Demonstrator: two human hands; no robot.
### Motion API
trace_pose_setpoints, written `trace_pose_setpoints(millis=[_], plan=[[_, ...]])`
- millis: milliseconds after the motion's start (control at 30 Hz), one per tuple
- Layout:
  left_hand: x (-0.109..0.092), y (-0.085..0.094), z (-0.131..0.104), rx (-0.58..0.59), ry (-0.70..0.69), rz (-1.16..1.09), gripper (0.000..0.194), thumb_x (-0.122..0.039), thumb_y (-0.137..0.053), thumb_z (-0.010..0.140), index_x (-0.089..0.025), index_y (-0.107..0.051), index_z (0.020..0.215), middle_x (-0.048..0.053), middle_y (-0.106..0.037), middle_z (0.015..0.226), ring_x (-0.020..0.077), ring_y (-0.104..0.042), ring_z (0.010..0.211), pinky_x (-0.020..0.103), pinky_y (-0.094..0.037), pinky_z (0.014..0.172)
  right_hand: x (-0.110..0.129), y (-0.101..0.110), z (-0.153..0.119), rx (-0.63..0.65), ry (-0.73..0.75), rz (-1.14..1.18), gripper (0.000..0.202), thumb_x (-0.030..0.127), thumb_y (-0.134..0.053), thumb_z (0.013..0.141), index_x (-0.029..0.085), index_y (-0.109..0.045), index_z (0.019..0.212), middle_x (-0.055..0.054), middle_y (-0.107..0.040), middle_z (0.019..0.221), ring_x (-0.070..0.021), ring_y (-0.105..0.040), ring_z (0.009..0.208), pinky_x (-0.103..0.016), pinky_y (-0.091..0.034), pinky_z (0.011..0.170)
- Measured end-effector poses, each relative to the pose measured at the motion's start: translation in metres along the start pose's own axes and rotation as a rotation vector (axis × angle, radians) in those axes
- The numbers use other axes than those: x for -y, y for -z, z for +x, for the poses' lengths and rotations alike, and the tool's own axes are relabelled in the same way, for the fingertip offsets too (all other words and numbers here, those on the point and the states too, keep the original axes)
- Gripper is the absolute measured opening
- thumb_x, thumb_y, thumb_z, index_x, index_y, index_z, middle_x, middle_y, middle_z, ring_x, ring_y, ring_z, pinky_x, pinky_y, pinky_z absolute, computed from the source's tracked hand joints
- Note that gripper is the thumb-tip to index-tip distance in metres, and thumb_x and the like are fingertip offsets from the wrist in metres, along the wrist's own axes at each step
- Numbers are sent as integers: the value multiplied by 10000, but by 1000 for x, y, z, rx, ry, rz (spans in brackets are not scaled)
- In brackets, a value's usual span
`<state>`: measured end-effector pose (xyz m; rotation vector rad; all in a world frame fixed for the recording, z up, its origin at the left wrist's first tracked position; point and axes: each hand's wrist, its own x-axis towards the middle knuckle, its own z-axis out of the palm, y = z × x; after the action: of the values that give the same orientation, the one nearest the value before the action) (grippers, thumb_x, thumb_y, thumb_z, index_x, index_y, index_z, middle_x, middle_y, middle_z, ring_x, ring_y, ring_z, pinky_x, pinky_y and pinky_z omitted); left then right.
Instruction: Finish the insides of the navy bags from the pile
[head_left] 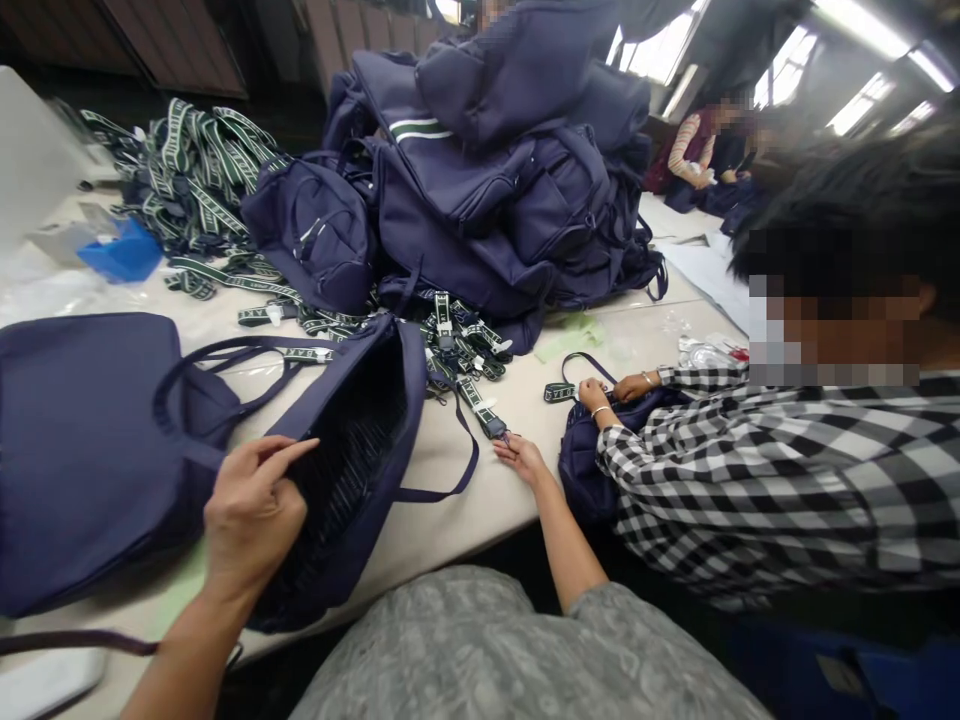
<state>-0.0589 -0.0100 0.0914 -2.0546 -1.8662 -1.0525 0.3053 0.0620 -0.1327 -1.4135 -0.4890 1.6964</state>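
Observation:
A navy bag (pixel 409 420) stands with its mouth open towards me, its dark lining showing. My left hand (pixel 255 505) is closed on the near edge of that opening, the index finger stretched along it. To the right, my right hand (pixel 523 458) has its fingertips closed on the clip end of a green-and-white lettered strap (pixel 480 402). That strap trails back to a small heap of similar straps (pixel 465 345) behind the bag. A thin navy shoulder strap (pixel 450 492) loops on the table between my hands.
A tall pile of navy bags (pixel 480 200) fills the back, beside a heap of lettered straps (pixel 202 180) and a blue scoop-like container (pixel 120 252). Another navy bag (pixel 82 450) lies left. At right, a person in a checked shirt (pixel 780 470) handles a bag (pixel 581 465).

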Motion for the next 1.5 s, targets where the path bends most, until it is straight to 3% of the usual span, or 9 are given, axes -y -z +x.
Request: trace_pose_setpoints(millis=[400, 600, 800, 967, 1067, 1200, 1367, 1433, 1500], plan=[[-18, 0, 29, -53, 134, -42, 355, -165, -495, 767, -144, -742, 1021, 52, -634, 930, 177, -587, 833, 293, -494, 816, 2, 9, 0, -243, 100, -383, 206, 123, -590, 778, 98, -680, 962, -122, -718, 804, -181, -689, 708, -283, -555, 693], [-24, -25, 6, 8, 124, -9, 376, -139, -476, 751, -140, -742, 1017, 75, -603, 932, 195, -577, 860, 314, -492, 833, 19, 11, 10, -523, 223, -733, 311, 164, -519, 797, 105, -704, 1040, -173, -672, 1129, -269, -601, 1107, -321, -448, 933], [-32, -44, -22, 102, 78, -130, 400, -121, -461, 774, -148, -712, 1084, 79, -603, 972, 196, -587, 930, 319, -482, 901, 33, -28, 38, -400, 315, -1002, 602, 312, -708, 717, 129, -580, 1276, -145, -580, 1293, -265, -489, 1236, -312, -353, 1033], [-31, -42, -21, 33, 310, -263, 390, -149, -513, 743, -148, -713, 1078, 53, -630, 996, 138, -570, 738, 262, -495, 680, 24, -64, 41, -335, 312, -1082, 623, 189, -704, 695, 141, -532, 1292, -175, -533, 1315, -295, -449, 1246, -384, -321, 1042], [-26, -37, -22, -49, 383, -258, 391, -145, -521, 744, -144, -709, 1087, 52, -630, 986, 128, -549, 696, 267, -489, 669, 18, -71, 28, -341, 280, -1058, 452, 146, -653, 710, 121, -588, 1156, -188, -562, 1249, -293, -482, 1206, -377, -346, 1005], [-22, -32, -27, -149, 250, -181, 393, -89, -468, 780, -112, -702, 1094, 87, -606, 957, 191, -583, 906, 329, -493, 880, 22, -67, 1, -326, 205, -939, 245, 264, -661, 707, 119, -620, 900, -130, -652, 868, -263, -614, 894, -335, -459, 781], [-22, -36, -27, -155, 152, -91, 455, -7, -384, 782, -108, -695, 1098, 108, -592, 949, 205, -577, 963, 346, -483, 937, 58, -77, -53, -281, 276, -662, 331, 384, -420, 834, 111, -593, 904, -28, -552, 649, -140, -520, 560, -256, -457, 546], [-26, -41, -27, -136, 155, -101, 466, 0, -378, 781, -116, -690, 1106, 106, -589, 955, 203, -577, 960, 339, -486, 927, 81, -99, -88, -204, 382, -479, 365, 408, -387, 860, 141, -571, 1027, 1, -548, 700, -106, -499, 558, -221, -465, 549], [-30, -46, -27, -123, 162, -139, 462, -5, -379, 783, -117, -687, 1109, 105, -587, 960, 201, -576, 957, 331, -486, 918, 100, -133, -129, 88, 486, -18, 347, 392, -513, 829, 158, -572, 1077, 12, -552, 719, -97, -503, 565, -211, -469, 547]])
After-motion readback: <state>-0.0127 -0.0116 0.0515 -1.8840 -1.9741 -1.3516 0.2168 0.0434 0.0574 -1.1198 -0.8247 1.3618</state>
